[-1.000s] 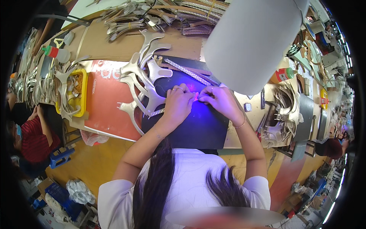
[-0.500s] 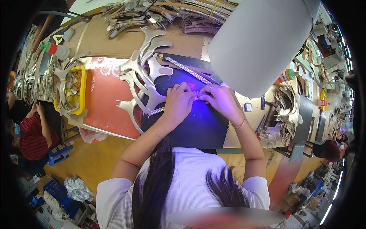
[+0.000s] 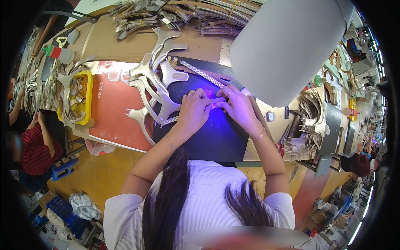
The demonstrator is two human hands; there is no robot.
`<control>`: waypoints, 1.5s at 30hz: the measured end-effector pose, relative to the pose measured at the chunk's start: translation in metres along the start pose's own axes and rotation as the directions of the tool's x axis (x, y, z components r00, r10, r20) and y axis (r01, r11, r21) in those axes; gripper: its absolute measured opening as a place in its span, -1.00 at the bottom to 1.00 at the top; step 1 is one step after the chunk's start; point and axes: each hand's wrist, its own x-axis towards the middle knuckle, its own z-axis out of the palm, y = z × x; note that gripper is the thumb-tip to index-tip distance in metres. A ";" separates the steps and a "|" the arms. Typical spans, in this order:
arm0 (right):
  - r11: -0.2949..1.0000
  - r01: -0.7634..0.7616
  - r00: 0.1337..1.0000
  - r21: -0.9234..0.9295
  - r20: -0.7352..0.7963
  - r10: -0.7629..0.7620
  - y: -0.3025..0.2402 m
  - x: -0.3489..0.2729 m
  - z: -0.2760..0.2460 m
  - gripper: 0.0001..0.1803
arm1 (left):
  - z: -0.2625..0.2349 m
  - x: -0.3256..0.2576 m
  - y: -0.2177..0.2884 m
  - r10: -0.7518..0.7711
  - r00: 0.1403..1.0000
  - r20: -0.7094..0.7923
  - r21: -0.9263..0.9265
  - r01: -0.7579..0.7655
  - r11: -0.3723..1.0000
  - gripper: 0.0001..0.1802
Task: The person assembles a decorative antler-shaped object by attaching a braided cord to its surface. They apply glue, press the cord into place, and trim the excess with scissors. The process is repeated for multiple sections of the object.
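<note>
Head view: my left hand (image 3: 194, 110) covered and pinched a silver-white woven strap (image 3: 170, 121), long axis slanting rightward and away; my right hand (image 3: 239, 107), grip unclear, had fingertips beside its pink-lit end, above a flat black mat (image 3: 216, 143).

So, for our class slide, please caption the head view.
Left hand and right hand close together over a violet-lit black mat, silvery Y-shaped strap pieces at left.

The braided strips (image 3: 202, 74) are showing a white-and-grey woven pattern; the black mat (image 3: 221, 141) is glowing blue-violet; the Y-shaped pieces (image 3: 167, 104) are gleaming pale metallic gold; the tray (image 3: 89, 96) is displaying bright yellow; a co-worker's shirt (image 3: 36, 151) is bearing red-and-black stripes.
</note>
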 end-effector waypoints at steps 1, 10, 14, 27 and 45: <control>0.998 -0.028 1.000 -0.053 0.012 0.029 0.000 0.000 0.000 -0.81 | 0.000 -0.001 0.000 0.001 1.000 0.001 0.001 -0.001 1.000 -0.87; 0.994 -0.050 0.998 -0.101 -0.051 0.045 0.000 -0.003 0.007 -0.82 | 0.004 -0.002 -0.004 -0.009 1.000 -0.023 -0.103 0.007 0.995 -0.86; 0.990 -0.062 0.998 -0.128 -0.032 0.058 -0.002 -0.003 0.004 -0.82 | 0.004 -0.003 -0.004 -0.010 0.999 -0.031 -0.101 0.007 0.995 -0.86; 0.913 0.180 0.984 -0.365 0.070 -0.166 -0.022 -0.013 -0.007 -0.80 | 0.006 -0.003 -0.005 0.005 0.999 -0.040 -0.077 -0.008 0.997 -0.86; 0.843 -0.146 0.961 -0.518 -0.278 -0.004 -0.009 -0.052 -0.045 -0.53 | 0.005 -0.006 -0.005 0.035 0.998 -0.061 0.041 -0.032 0.999 -0.86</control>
